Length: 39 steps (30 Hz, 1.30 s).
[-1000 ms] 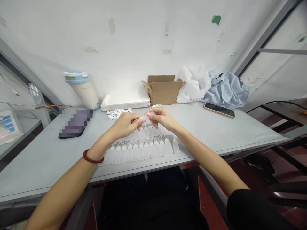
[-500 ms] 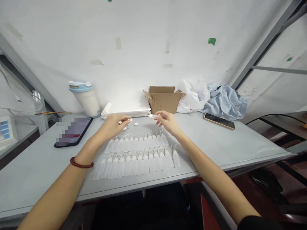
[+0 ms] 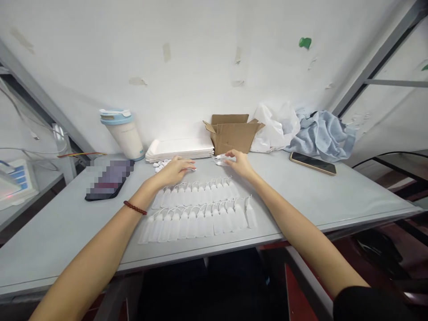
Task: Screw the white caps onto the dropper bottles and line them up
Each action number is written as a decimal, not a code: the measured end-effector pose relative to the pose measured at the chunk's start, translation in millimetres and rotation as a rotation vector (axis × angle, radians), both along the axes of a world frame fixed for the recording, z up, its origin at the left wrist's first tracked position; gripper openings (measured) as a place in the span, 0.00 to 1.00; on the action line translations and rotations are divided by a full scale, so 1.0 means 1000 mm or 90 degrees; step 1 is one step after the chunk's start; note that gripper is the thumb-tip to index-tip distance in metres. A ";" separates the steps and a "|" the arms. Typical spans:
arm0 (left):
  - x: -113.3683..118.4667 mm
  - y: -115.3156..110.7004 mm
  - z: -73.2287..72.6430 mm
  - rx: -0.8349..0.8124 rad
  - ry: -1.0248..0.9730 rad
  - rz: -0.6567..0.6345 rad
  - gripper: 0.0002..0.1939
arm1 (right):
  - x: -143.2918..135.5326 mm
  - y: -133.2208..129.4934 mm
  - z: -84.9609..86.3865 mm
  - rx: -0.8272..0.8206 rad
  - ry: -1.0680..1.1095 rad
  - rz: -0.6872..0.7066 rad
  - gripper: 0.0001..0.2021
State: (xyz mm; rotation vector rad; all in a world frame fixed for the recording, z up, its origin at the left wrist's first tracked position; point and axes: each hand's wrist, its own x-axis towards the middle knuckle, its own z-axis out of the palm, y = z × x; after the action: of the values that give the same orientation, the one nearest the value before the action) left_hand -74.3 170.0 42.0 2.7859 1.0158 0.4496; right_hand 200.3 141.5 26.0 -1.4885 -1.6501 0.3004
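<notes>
My left hand (image 3: 178,170) hovers low over the table with fingers stretched out, its fingertips at a small white piece (image 3: 191,169). Beside its wrist side lie several loose white pieces (image 3: 161,165), partly covered by the hand. My right hand (image 3: 240,163) is in front of the cardboard box, thumb and forefinger closed at a small white piece (image 3: 221,163); another lies just behind it. Nearer me are two rows of slim translucent white bottles, a back row (image 3: 195,195) and a front row (image 3: 187,225), each bottle with a thin curved white strand at its top.
An open cardboard box (image 3: 234,138) and a white stack (image 3: 182,148) stand along the wall. Left are a tumbler (image 3: 124,139) and a dark phone (image 3: 112,180). Right are a plastic bag (image 3: 272,131), a blue cloth (image 3: 321,133) and another phone (image 3: 312,163).
The view has shifted slightly. My left hand has moved right, its fingers straightening from a pinch, to a loose white piece. My right hand has lowered its white piece beside another near the box.
</notes>
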 end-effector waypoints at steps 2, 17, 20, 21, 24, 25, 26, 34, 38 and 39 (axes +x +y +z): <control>0.000 0.005 -0.006 0.010 0.011 -0.011 0.20 | 0.002 0.000 0.007 0.012 -0.009 -0.011 0.05; 0.009 0.007 -0.011 0.032 0.012 -0.065 0.16 | 0.004 -0.189 0.052 -0.319 -0.356 0.097 0.21; 0.012 0.003 -0.011 0.028 -0.012 -0.040 0.15 | 0.002 -0.190 0.044 -0.364 -0.313 0.072 0.21; 0.013 0.002 -0.010 0.029 -0.016 -0.033 0.15 | 0.002 -0.188 0.042 -0.378 -0.294 0.060 0.20; 0.011 -0.003 -0.006 0.006 -0.045 0.001 0.13 | 0.005 -0.186 0.040 -0.405 -0.246 0.029 0.19; 0.010 -0.006 -0.002 -0.010 -0.063 0.019 0.13 | 0.007 -0.187 0.040 -0.402 -0.234 0.018 0.18; 0.010 -0.011 0.003 -0.043 -0.105 0.052 0.12 | 0.009 -0.188 0.040 -0.394 -0.218 0.009 0.17; 0.022 -0.061 0.046 -0.389 -0.373 0.075 0.15 | -0.004 -0.143 0.065 -0.215 0.118 0.126 0.09; 0.025 -0.062 0.038 -0.420 -0.539 0.032 0.16 | -0.032 -0.085 0.066 -0.209 0.277 0.317 0.09; 0.024 -0.060 0.035 -0.418 -0.578 0.041 0.17 | -0.038 -0.073 0.063 -0.223 0.315 0.343 0.09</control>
State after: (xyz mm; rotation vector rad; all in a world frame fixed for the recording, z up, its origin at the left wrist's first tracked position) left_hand -50.3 110.2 77.4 1.6706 0.8020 1.0254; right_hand 162.2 68.4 89.0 -1.0506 -1.6013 1.2039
